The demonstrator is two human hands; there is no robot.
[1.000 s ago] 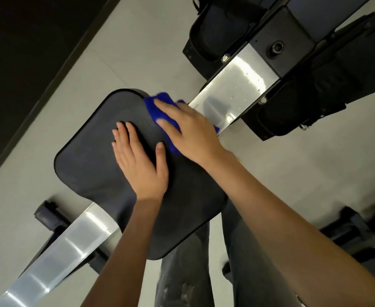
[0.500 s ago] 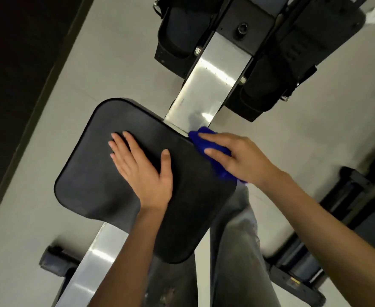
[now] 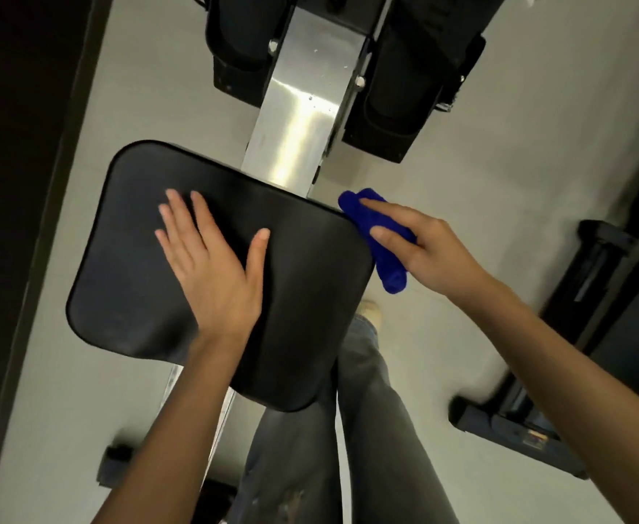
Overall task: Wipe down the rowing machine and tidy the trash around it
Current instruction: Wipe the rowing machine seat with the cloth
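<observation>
Two-handed work. Grips blue cloth in right hand, now shifted off seat top to seat's right edge. Keeps left hand flat, fingers straight, on seat centre. Beyond seat: steel rail between footrests; right of seat, grey trouser leg.
</observation>
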